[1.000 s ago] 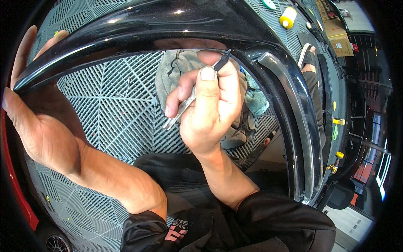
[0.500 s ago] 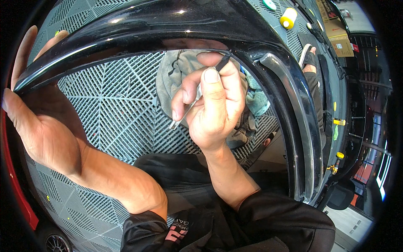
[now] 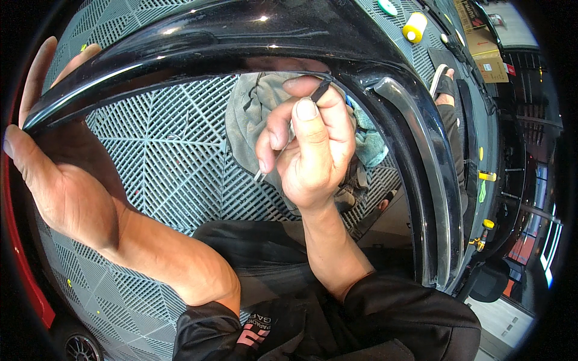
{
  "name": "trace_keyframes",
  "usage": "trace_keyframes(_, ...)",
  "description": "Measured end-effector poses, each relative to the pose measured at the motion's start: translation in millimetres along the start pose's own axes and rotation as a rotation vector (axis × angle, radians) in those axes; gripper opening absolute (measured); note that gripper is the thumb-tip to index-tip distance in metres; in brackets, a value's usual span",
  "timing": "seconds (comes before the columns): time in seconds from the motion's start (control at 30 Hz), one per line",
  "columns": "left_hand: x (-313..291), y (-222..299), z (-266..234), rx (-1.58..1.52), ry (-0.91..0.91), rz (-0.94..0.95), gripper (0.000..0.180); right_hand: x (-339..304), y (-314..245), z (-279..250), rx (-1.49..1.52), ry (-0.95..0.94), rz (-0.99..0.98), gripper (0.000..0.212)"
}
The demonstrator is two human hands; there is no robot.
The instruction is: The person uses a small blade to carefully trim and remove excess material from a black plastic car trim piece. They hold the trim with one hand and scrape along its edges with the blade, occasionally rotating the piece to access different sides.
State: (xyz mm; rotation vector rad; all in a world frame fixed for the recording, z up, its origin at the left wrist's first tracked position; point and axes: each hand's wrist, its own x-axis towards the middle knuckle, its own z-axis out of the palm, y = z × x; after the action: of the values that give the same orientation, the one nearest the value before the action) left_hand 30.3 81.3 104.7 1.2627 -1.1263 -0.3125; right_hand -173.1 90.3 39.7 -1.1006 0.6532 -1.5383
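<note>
A glossy black curved car body panel (image 3: 198,51) arches across the view and bends down on the right. Around its narrow left end sits my left hand (image 3: 75,192), thumb on the near side and fingers on the far side. My right hand (image 3: 316,144), below the inner edge of the arch, is closed on a slim metal craft knife (image 3: 259,175). Its dark blade (image 3: 320,91) points up to the panel's edge, and its silver handle runs down through my fingers, mostly hidden. Whether the blade tip touches the panel, I cannot tell.
Grey-green cloth (image 3: 244,120) and a teal towel (image 3: 372,144) lie behind my right hand, on grey grid floor tiles (image 3: 162,144). A yellow roll (image 3: 414,27) stands at the far right, near cardboard boxes (image 3: 487,60). Another person's sandalled foot (image 3: 444,84) is beyond the panel.
My right hand has shifted slightly right along the inner edge, and the knife's handle end has moved right and up. My left hand keeps its hold on the panel.
</note>
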Motion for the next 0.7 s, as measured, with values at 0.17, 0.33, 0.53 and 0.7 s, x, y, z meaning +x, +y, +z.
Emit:
trace_keyframes(0.17, 0, 0, 1, -0.037, -0.009, 0.001, 0.072, 3, 3, -10, 0.017, -0.073, -0.003, 0.027)
trace_keyframes(0.33, 0, 0, 0, -0.076, -0.008, -0.031, 0.074, 5, 8, -11, 0.061, -0.09, -0.009, 0.027)
trace_keyframes(0.53, 0, 0, -3, -0.044, -0.038, -0.014, 0.074, 3, 7, -12, -0.012, -0.085, -0.045, 0.026)
trace_keyframes(0.7, 0, -2, -6, -0.027, -0.054, 0.003, 0.073, 1, 12, -6, 0.001, -0.036, -0.09, 0.024)
